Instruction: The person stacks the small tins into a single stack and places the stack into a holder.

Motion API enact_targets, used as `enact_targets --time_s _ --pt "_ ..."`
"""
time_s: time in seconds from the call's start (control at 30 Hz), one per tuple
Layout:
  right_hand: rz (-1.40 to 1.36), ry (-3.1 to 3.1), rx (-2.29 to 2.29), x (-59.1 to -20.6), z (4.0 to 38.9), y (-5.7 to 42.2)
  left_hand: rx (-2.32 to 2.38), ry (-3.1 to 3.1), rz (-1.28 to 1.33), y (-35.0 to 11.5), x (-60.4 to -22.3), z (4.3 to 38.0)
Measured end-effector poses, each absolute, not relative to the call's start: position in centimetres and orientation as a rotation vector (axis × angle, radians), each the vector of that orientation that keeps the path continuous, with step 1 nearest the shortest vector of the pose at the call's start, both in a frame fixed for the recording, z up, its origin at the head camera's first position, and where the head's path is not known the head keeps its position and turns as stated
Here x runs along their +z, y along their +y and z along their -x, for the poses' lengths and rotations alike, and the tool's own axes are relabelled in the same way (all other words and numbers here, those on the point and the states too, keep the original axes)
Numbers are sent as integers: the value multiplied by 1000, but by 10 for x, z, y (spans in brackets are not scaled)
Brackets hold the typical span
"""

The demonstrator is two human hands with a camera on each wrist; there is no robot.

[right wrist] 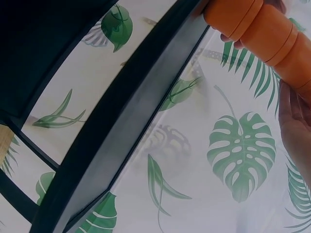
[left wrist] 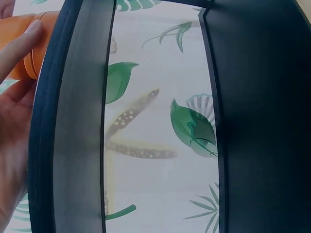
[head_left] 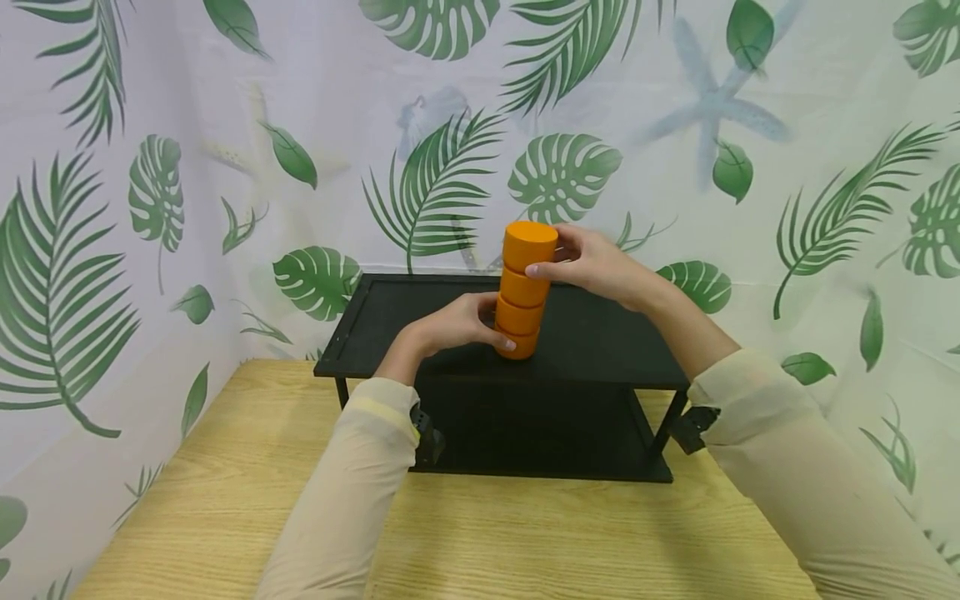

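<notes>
Several plain orange cylinders (head_left: 522, 289) stand one on another in a column, tilted slightly, at the front middle of a black two-tier rack's top shelf (head_left: 592, 337). Low on the column, my left hand (head_left: 459, 323) grips it from the left, thumb across the front. My right hand (head_left: 600, 268) holds the upper part from the right, its thumb near the seam below the top cylinder. The left wrist view shows a thumb on the orange surface (left wrist: 44, 46) beside a seam. In the right wrist view the orange column (right wrist: 272, 36) runs up from the shelf edge.
The rack's lower shelf (head_left: 540, 433) lies under the top one, joined by thin black posts (head_left: 670, 423). The rack stands on a light wooden table (head_left: 525, 533). Behind it hangs a white wall covering (head_left: 315, 75) printed with green leaves.
</notes>
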State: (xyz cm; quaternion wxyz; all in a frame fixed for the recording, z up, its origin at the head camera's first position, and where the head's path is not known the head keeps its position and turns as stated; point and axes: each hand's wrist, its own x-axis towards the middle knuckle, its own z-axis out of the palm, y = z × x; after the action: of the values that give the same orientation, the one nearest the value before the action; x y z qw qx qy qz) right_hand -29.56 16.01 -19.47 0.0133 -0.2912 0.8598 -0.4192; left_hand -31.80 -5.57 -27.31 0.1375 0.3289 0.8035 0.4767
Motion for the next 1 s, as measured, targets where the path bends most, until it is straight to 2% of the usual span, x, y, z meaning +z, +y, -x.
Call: enact_targets --time_s 1.0 --pt "944 2664 -1314 -195 301 154 1439 2279 -923 -57 -280 321"
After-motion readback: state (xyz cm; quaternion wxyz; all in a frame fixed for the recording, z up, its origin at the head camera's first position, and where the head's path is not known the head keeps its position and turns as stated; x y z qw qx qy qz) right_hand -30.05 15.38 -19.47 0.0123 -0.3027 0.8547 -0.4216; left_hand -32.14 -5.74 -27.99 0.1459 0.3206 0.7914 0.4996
